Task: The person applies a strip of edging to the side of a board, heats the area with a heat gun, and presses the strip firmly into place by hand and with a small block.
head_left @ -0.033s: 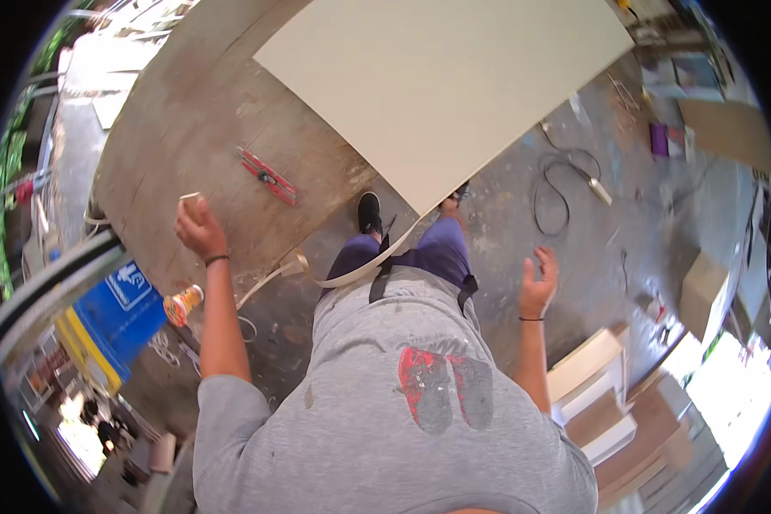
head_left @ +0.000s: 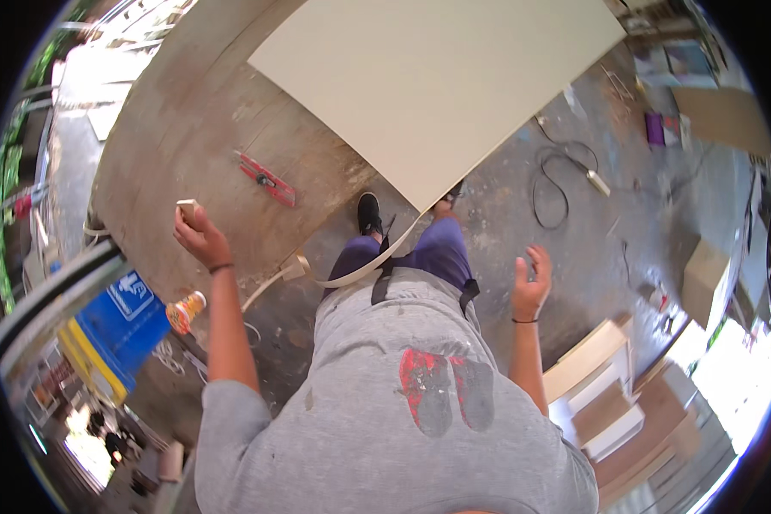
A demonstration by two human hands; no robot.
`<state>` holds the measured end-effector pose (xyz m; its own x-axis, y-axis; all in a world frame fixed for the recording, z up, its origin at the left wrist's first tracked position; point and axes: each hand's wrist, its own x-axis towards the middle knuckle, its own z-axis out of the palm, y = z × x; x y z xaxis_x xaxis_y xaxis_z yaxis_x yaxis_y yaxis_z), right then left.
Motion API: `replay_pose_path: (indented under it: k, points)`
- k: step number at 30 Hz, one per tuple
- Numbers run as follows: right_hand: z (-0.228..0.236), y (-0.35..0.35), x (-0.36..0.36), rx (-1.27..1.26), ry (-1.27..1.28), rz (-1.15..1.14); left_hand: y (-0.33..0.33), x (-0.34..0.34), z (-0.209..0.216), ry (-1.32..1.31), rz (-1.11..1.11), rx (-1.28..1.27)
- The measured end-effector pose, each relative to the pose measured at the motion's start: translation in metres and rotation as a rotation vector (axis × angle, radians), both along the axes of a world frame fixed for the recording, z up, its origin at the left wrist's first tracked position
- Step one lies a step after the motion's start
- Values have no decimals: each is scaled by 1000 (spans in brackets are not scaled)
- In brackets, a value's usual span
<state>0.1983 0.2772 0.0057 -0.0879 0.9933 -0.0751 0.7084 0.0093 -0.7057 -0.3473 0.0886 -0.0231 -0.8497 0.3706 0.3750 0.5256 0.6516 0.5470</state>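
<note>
My left hand [head_left: 206, 243] is closed round a small pale block [head_left: 187, 206], whose end sticks out past the fingers; it looks like wood. It hovers over the brown work surface, to the left of a red hand tool [head_left: 267, 180] with a dark knob. My right hand [head_left: 531, 287] is held out over the floor with fingers apart and nothing in it. A large cream panel [head_left: 437, 86] lies ahead, one corner pointing at me. From near that corner a long, thin cream strip [head_left: 351, 278] curves across my front and off to the left.
At left stand a blue and yellow bin [head_left: 122, 313] and an orange-and-white cup [head_left: 186, 312]. A black cable [head_left: 535, 193] with a white end lies on the floor at right. Pale cabinet parts [head_left: 587, 355] stand at lower right, and a cardboard-brown box [head_left: 705, 274] beyond them.
My left hand has tilted slightly, showing more of the block. My right hand has shifted a little to the left. The panel and tool look unmoved apart from a small shift of the view.
</note>
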Motion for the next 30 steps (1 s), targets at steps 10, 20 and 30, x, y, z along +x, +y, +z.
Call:
replay_pose_path:
  k: [10,20,30]
  points:
    - [66,-24,-153,-278,1084,-72,173,255,112,-1211,-1481,-98]
    - [-17,-38,-200,-484,968,-382,334,97,25,451,-1306,-365]
    - [-15,-33,-239,-598,1028,-536,334,131,51,296,-1151,-649]
